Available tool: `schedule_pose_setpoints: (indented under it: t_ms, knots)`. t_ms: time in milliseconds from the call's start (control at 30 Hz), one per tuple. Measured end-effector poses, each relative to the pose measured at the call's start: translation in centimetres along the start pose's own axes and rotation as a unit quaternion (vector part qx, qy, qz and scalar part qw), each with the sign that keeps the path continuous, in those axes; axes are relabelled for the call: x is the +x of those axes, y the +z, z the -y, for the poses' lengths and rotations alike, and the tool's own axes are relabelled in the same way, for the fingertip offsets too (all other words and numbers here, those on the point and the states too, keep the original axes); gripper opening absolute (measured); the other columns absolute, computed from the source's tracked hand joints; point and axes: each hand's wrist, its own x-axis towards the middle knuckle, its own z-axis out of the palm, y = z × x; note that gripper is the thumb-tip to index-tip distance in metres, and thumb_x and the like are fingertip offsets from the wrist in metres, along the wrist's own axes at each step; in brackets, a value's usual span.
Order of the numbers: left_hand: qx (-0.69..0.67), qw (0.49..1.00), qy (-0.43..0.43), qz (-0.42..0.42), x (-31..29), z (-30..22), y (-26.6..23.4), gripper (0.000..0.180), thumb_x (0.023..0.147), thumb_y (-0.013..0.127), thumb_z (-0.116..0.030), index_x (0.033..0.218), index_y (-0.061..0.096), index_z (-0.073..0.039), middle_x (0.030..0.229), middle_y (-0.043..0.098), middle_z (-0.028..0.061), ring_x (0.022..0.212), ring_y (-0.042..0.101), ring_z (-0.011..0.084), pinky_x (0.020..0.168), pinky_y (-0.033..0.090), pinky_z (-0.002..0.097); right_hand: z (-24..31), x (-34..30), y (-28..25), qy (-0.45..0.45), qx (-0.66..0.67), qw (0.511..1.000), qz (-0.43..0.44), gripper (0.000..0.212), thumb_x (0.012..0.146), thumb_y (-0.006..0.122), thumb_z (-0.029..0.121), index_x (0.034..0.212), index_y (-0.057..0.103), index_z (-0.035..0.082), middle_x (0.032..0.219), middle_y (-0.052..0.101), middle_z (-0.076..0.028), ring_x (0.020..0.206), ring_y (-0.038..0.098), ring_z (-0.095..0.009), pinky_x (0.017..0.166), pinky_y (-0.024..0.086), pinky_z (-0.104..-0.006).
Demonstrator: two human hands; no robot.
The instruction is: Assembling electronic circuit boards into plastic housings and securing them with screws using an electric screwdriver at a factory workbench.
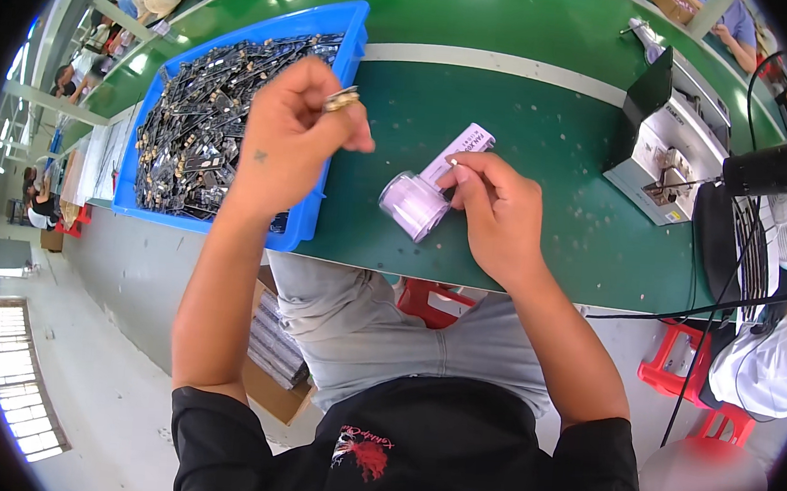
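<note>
My left hand (296, 138) is raised beside the blue bin's right edge, its thumb and fingers closed on small gold-coloured pieces (341, 99). Their exact kind is too small to make out. On the green table lies a lilac object with a clear, rounded cup-like part (412, 205) and a flat printed strip (462, 148) reaching away from it. Right beside it, my right hand (503, 215) has thumb and forefinger pinched together, with a tiny white bit (453, 162) showing at the fingertips. Whether those fingers also touch the lilac object is unclear.
The blue bin (312, 211), at left, is heaped with thin black parts (206, 123) with gold-coloured ends. A black-and-white machine (670, 142) stands at the right, near a dark arm (773, 170) and cables. Red stools (677, 361) are below the table. Other people sit farther off.
</note>
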Motion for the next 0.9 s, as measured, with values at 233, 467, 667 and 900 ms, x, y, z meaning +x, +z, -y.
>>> schedule_pose_setpoints:
  t_ms: [233, 467, 667, 900]
  knots:
    - [0.012, 0.992, -0.117, 0.049, 0.3, 0.2, 3.9, 0.014, 0.093, 0.067, -0.001, 0.096, 0.054, -0.004, 0.086, 0.063, -0.0006, 0.077, 0.059, 0.0051, 0.067, 0.047, 0.0224, -0.2, 0.1, 0.1, -0.002, 0.017, 1.000, -0.016, 0.009, 0.102, 0.059, -0.001, 0.110, 0.062, -0.004, 0.095, 0.078, -0.013, 0.074, 0.065, -0.010, 0.067, 0.055, -0.0258]
    - [0.023, 0.980, -0.164, 0.109, -0.1, 0.5, 3.8, 0.013, 0.096, 0.065, -0.004, 0.106, 0.058, -0.001, 0.101, 0.074, 0.0103, 0.081, 0.066, 0.0113, 0.076, 0.054, 0.0266, -0.7, 0.1, 0.4, -0.040, 0.049, 0.996, -0.065, 0.005, 0.095, 0.067, -0.002, 0.099, 0.064, -0.002, 0.086, 0.077, -0.013, 0.075, 0.076, -0.019, 0.064, 0.057, -0.0293]
    - [0.115, 0.986, -0.080, 0.094, -0.9, 0.9, 4.9, 0.020, 0.096, 0.068, -0.005, 0.113, 0.057, 0.000, 0.093, 0.075, 0.0093, 0.069, 0.062, 0.0071, 0.061, 0.047, 0.0223, -0.2, 0.0, 0.2, -0.024, 0.023, 0.998, -0.045, 0.002, 0.098, 0.065, -0.002, 0.099, 0.064, -0.003, 0.090, 0.077, -0.011, 0.076, 0.072, -0.012, 0.068, 0.058, -0.0260]
    - [0.212, 0.970, 0.025, 0.115, -0.9, 1.2, 5.4, 0.030, 0.096, 0.065, -0.004, 0.126, 0.064, -0.003, 0.085, 0.072, 0.0093, 0.058, 0.056, 0.0075, 0.052, 0.042, 0.0246, -0.5, -0.3, 0.3, -0.074, -0.019, 0.996, -0.053, 0.001, 0.098, 0.064, -0.002, 0.099, 0.063, -0.003, 0.089, 0.076, -0.011, 0.079, 0.073, -0.013, 0.070, 0.059, -0.0282]
